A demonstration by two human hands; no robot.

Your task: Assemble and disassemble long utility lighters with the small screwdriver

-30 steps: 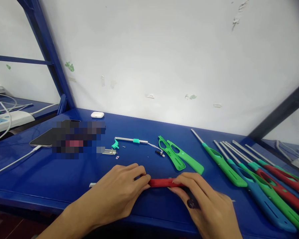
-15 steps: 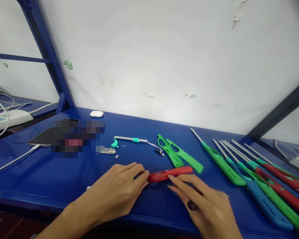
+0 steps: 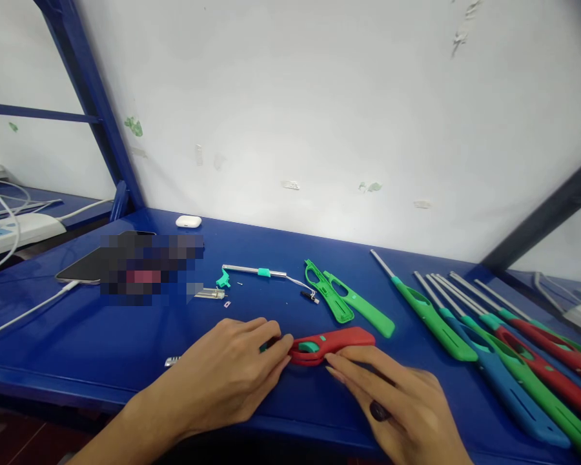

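A red gas lighter (image 3: 346, 338) lies tilted across the front of the blue table, its teal trigger (image 3: 308, 347) showing in the handle opening. My left hand (image 3: 232, 371) is closed around the lighter's neck end, and a bit of metal tube tip (image 3: 172, 361) sticks out to the left behind it. The handle's near edge is pinched by the fingertips of my right hand (image 3: 399, 394). A dark rounded end of something (image 3: 378, 411) shows between that hand's fingers; the rest of it is hidden.
Behind my hands lie green handle halves (image 3: 363, 307), a metal tube with wires (image 3: 244, 268), a teal trigger piece (image 3: 223, 279) and a clear part (image 3: 210, 294). Several lighters (image 3: 508, 381) line the right side. A phone (image 3: 84, 261) and white case (image 3: 188, 221) are at left.
The red lighter has rolled, so its broad side and teal trigger now show more. My right hand has shifted slightly down. More of the metal tip shows at left.
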